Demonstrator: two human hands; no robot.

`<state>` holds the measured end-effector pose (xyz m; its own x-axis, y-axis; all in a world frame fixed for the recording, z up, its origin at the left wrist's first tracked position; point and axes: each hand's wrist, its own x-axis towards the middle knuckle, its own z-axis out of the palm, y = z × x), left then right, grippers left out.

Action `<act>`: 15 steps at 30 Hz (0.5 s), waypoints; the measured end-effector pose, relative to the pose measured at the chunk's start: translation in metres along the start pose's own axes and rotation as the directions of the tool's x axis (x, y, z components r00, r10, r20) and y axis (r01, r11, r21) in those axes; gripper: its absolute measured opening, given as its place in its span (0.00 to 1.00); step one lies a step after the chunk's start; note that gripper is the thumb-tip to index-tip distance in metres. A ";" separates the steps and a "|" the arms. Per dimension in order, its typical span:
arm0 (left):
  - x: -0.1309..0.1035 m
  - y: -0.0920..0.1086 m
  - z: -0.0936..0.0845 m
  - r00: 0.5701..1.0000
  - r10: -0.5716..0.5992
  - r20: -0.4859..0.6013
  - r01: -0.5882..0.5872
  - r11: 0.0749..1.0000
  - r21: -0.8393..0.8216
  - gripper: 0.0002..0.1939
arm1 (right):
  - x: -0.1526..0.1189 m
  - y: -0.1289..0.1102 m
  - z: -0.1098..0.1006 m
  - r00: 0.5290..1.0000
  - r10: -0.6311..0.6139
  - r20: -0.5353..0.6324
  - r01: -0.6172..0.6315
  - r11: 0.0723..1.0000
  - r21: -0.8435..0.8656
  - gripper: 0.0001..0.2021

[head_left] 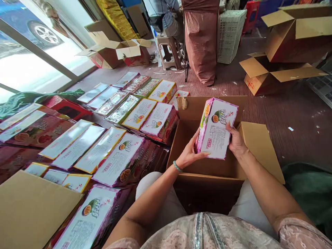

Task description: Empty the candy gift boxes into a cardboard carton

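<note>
A white product box with purple edges and a passion-fruit picture (219, 128) is held tilted between both my hands. My left hand (191, 152), with a beaded bracelet at the wrist, grips its lower left side. At the box's right edge, my right hand (235, 138) is closed on it, thumb on the printed face. Below them an open cardboard carton (207, 177) stands between my knees, its flaps folded outward. The held box hides part of the carton's inside. To my left, stacked product boxes (119, 159) with white tops and purple or yellow edges lie in rows.
Two open cartons (282, 74) are stacked at the back right. More open cartons (106, 52) stand near the glass door. A person (166, 17) sits by a stool (169, 52), beside a brown draped sack (201, 45) and a white crate (230, 36). A cardboard flap (36, 207) juts in at lower left.
</note>
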<state>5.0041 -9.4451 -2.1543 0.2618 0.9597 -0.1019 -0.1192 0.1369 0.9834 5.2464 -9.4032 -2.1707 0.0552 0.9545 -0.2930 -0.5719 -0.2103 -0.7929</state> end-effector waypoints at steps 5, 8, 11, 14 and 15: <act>0.028 0.003 0.002 0.947 -0.270 0.177 0.322 0.779 -0.538 0.44 | -0.020 -0.003 0.001 0.987 0.068 0.149 -0.043 0.985 -0.168 0.39; 0.038 -0.010 0.016 0.888 -0.350 0.299 0.459 0.620 -0.636 0.36 | -0.031 0.008 0.014 0.977 0.126 0.169 -0.078 0.961 -0.265 0.40; 0.039 -0.025 0.028 0.863 -0.395 0.315 0.499 0.569 -0.654 0.30 | -0.027 0.017 0.019 0.998 0.051 0.041 -0.027 0.894 -0.448 0.42; 0.041 -0.032 0.029 0.862 -0.400 0.312 0.500 0.566 -0.655 0.28 | -0.015 0.020 0.018 0.997 -0.051 -0.050 0.006 0.760 -0.649 0.44; 0.043 -0.032 0.027 0.862 -0.403 0.309 0.500 0.565 -0.657 0.27 | -0.011 0.021 0.018 0.996 -0.063 -0.055 0.009 0.731 -0.682 0.45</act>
<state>5.0451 -9.4153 -2.1865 0.5695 0.6960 -0.4373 -0.5655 0.7179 0.4061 5.2192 -9.4146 -2.1740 0.1360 0.9529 -0.2712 0.1405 -0.2895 -0.9468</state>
